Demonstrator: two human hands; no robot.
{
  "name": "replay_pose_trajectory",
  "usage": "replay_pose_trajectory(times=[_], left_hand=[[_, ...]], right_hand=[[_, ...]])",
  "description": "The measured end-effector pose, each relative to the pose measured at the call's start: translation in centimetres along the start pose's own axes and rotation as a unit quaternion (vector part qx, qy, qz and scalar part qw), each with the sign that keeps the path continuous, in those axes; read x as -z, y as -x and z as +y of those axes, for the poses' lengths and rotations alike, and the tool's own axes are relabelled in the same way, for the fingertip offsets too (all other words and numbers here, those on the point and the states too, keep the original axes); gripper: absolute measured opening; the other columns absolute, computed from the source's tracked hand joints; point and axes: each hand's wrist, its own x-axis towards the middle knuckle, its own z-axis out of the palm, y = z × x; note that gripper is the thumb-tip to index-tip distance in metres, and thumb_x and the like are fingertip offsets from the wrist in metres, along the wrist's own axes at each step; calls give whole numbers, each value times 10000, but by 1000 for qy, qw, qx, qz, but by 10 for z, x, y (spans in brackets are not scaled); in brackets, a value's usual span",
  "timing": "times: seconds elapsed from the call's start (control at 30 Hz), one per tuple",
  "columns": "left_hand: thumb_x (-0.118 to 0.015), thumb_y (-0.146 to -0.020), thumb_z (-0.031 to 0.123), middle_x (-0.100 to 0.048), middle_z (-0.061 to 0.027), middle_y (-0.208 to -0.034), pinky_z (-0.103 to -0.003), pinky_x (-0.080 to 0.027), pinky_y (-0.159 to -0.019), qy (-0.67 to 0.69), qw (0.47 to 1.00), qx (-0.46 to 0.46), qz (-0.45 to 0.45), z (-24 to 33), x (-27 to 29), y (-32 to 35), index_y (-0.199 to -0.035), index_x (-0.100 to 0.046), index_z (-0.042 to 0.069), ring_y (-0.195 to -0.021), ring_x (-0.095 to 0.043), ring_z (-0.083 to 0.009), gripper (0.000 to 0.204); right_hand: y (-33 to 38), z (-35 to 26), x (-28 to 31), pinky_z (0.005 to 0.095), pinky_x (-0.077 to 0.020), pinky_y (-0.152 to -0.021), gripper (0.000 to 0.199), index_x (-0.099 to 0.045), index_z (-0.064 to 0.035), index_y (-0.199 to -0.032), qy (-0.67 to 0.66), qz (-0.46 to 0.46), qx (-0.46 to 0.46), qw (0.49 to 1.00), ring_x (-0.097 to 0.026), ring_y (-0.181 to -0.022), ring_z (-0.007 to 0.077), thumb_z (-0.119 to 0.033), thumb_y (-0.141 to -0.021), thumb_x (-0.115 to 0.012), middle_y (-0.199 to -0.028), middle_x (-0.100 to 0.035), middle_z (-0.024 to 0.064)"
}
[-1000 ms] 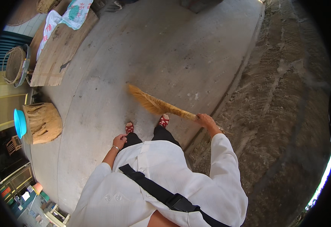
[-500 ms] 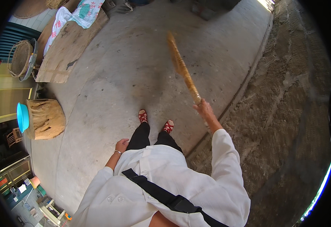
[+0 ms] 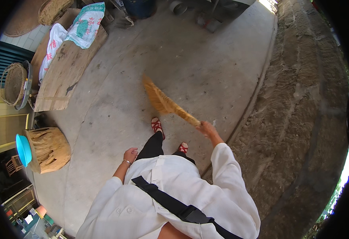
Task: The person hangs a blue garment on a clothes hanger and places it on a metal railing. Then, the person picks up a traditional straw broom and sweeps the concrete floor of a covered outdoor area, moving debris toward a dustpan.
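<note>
- A straw broom (image 3: pixel 164 101) hangs over the concrete floor (image 3: pixel 206 71), just ahead of the person's feet; its fan of bristles points up and to the left, blurred.
- The right hand (image 3: pixel 206 128) is clenched around the broom's handle end, arm stretched forward in a white sleeve.
- The left hand (image 3: pixel 130 153) hangs loose by the hip, holding nothing, a bracelet at the wrist.
- Red sandals (image 3: pixel 157 125) show below black trousers.
- To the left stand a tree-stump block (image 3: pixel 49 149) with a turquoise bowl (image 3: pixel 23 149) against it.
- Farther off lie a wooden board (image 3: pixel 63 75), printed sacks (image 3: pixel 85 26) and a woven basket (image 3: pixel 15 83).
- A rough dirt strip (image 3: pixel 302 99) borders the floor on the right.
</note>
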Motion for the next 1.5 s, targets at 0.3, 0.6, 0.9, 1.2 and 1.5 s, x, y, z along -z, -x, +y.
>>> replay_pose_trajectory(times=[0.3, 0.6, 0.9, 1.2, 1.5], left_hand=[[-540, -773, 131, -646, -84, -785, -258, -495, -623, 76, 996, 45, 8, 1, 67, -45, -1025, -602, 42, -682, -623, -142, 275], [-577, -738, 188, -658, -104, -869, -280, -495, -724, -12, 999, 44, 30, -50, 78, -58, -1012, -622, 58, -778, -632, -181, 307], [-627, -735, 256, -657, -79, -833, -264, -488, -700, 69, 991, 63, 101, 15, 92, -95, -1013, -631, 85, -751, -617, -145, 326], [-568, -793, 128, -644, -84, -797, -238, -492, -580, 136, 985, 88, 53, 153, 107, -181, -1046, -580, 40, -669, -621, -128, 267], [-525, -821, 94, -631, -64, -801, -229, -480, -567, 85, 996, 30, 18, 295, 135, -287, -1050, -578, 38, -664, -603, -115, 242]], right_hand=[[-18, -4, 45, 361, -493, -617, 398, -562, -4, -1024, -8, 120, -83, 989, -622, -711, 263, -313, -774, -592, -872, -625, 137], [-83, -203, 50, 376, -484, -502, 401, -541, 62, -979, -154, 106, 90, 978, -611, -627, 287, -278, -767, -563, -792, -605, 188], [-204, -378, 64, 389, -494, -733, 402, -593, 38, -963, -13, -22, 216, 976, -609, -837, 352, -299, -754, -534, -871, -615, 244], [-279, -287, 188, 349, -489, -535, 446, -610, 9, -973, -172, -62, 48, 982, -611, -614, 244, -363, -729, -589, -802, -620, 168], [-249, -107, 235, 337, -407, -354, 352, -512, -20, -914, -435, 10, -168, 885, -499, -425, 194, -340, -782, -576, -612, -509, 89]])
